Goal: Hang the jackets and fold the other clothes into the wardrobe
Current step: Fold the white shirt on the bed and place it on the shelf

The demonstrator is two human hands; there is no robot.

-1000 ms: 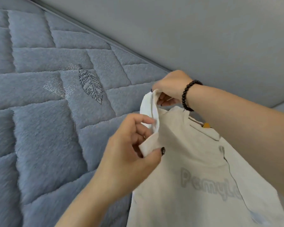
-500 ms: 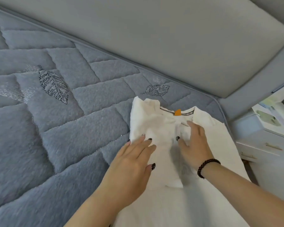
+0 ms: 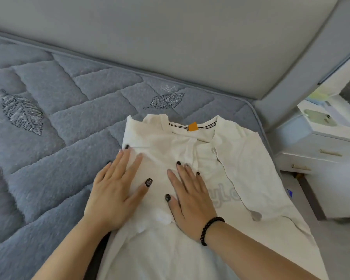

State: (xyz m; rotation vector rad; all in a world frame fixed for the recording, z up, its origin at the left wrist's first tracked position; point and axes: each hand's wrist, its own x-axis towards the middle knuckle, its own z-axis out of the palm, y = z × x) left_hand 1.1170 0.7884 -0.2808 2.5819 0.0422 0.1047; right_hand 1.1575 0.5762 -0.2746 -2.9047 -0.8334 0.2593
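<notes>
A white T-shirt (image 3: 245,158) with grey lettering and an orange neck label lies flat on the blue-grey quilted mattress (image 3: 55,128), its collar toward the headboard. Its left sleeve side is folded inward over the chest. My left hand (image 3: 117,190) lies flat with straight fingers on the folded left part. My right hand (image 3: 190,201), with a black bead bracelet on the wrist, presses flat on the shirt's middle, partly over the lettering. Both hands hold nothing.
A grey padded headboard (image 3: 170,37) runs along the far side of the bed. At the right stands a white bedside cabinet (image 3: 321,156) with drawers and a phone (image 3: 319,120) on top. The shirt's right edge reaches the mattress edge.
One second ago both hands pinched the sleeve up in the air. They have laid it down, folded inward, and now press flat on the shirt.
</notes>
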